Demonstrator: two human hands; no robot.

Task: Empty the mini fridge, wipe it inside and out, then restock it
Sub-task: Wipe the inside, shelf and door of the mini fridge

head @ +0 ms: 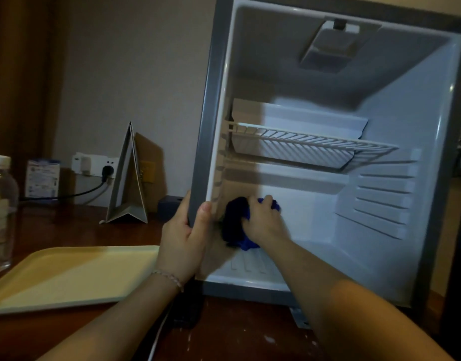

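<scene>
The grey mini fridge (211,105) stands open on the wooden table, its white inside bare except for a wire shelf (310,144) halfway up. My left hand (183,235) grips the fridge's left front edge low down, thumb on the inner rim. My right hand (266,220) is inside the lower compartment, holding a bunched blue cloth (237,225) pressed against the lower left inner wall.
A pale yellow tray (73,274) lies on the table left of the fridge. A clear jar with a white lid (0,212) stands at the far left. Behind are a folded card stand (129,178), a small box (43,178) and a wall socket with a black cable (104,168).
</scene>
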